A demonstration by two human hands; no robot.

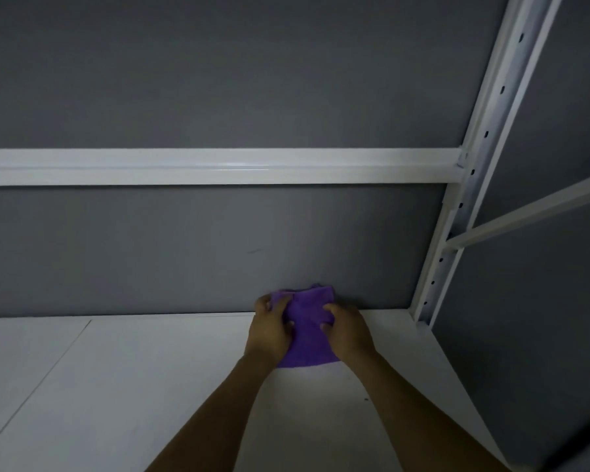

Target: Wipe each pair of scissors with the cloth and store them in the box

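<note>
Against the far grey wall | left hand (269, 332) and right hand (348, 332) gripped purple cloth (306, 330), fingers curled into it, over white tabletop (150, 386) | scissors, box unseen | risk: hidden blades nicking fingers.

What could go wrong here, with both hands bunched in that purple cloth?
The left hand and right hand grip the purple cloth; no scissors show. If a pair lies folded inside, unseen blades might nick a finger. The light is dim, so leftover dirt could go unnoticed.
</note>
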